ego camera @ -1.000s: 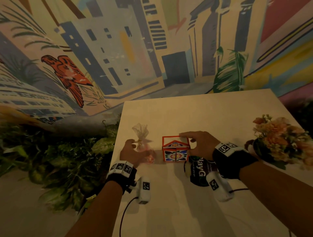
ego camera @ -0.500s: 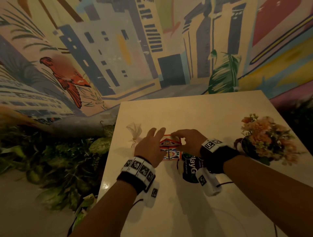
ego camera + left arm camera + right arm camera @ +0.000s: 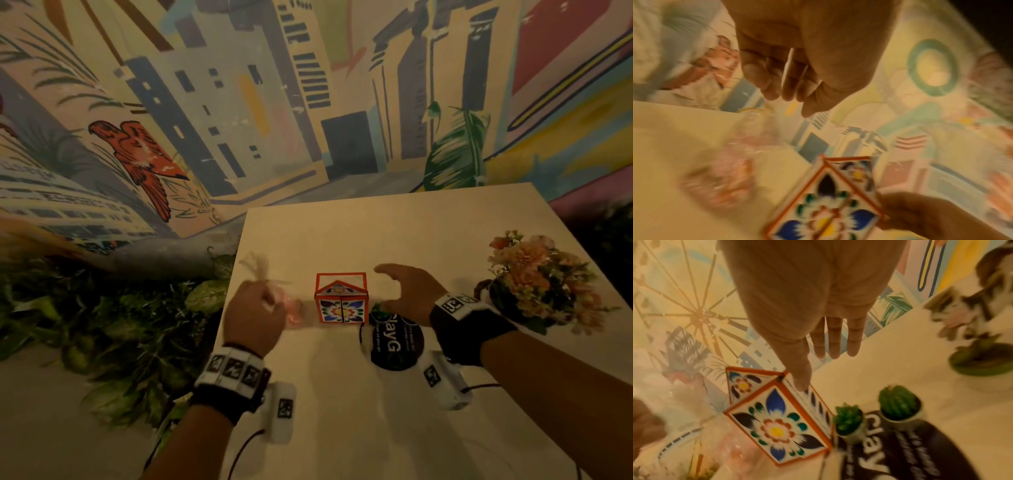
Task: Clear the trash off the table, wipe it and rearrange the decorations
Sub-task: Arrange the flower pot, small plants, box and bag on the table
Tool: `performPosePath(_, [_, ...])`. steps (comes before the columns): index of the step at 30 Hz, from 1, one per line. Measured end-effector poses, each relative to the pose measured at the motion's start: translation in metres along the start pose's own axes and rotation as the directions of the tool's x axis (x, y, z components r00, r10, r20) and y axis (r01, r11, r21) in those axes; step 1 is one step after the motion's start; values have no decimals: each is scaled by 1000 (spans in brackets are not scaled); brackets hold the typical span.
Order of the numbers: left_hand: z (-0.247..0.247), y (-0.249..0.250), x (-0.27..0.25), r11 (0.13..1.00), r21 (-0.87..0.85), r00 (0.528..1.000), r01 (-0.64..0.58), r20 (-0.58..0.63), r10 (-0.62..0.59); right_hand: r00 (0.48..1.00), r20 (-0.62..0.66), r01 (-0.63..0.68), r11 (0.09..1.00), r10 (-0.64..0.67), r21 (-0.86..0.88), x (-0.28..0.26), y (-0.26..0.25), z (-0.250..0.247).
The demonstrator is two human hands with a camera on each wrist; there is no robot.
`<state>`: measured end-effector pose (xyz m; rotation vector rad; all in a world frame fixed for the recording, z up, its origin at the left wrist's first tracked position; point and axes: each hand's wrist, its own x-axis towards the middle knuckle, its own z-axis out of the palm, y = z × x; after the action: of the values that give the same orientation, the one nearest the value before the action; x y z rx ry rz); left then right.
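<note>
**Decorations being placed; no trash or cloth in view**

Judged stage: rearranging. No trash and no cloth in view, so clearing and wiping look done; cannot confirm. House-shaped box (image 3: 341,297) stands mid-table. Right hand (image 3: 407,291) is released, fingers straight, just beside the box. Left hand (image 3: 255,313) is at the cellophane pouch (image 3: 270,294); grasp unclear through blur. Two cactus pots (image 3: 875,413) sit on a dark round card (image 3: 397,346); flower pot (image 3: 537,284) at right. Remaining: final spacing.

Pale table (image 3: 394,233) stands against a painted city mural (image 3: 239,102); foliage (image 3: 102,325) to the left. Dim, warm light.
</note>
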<state>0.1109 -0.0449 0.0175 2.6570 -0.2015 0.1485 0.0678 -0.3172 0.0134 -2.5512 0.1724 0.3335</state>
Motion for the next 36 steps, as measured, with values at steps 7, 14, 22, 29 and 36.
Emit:
performPosePath(7, [32, -48, -3, 928, 18, 900, 373, 237, -366, 989, 88, -101, 982, 116, -161, -3, 19, 30])
performPosePath(14, [64, -41, 17, 855, -292, 889, 428, 305, -341, 994, 82, -47, 957, 73, -286, 9, 9, 42])
performPosePath(22, [74, -25, 20, 880, -248, 899, 406, 280, -336, 998, 41, -29, 951, 43, -309, 16, 12, 46])
performPosePath(29, [75, -36, 14, 858, -235, 886, 456, 211, -413, 999, 32, -20, 961, 29, -274, 7, 16, 38])
performPosePath(36, [77, 5, -80, 979, -170, 972, -112, 185, 143, 996, -92, 6, 999, -10, -39, -90, 53, 44])
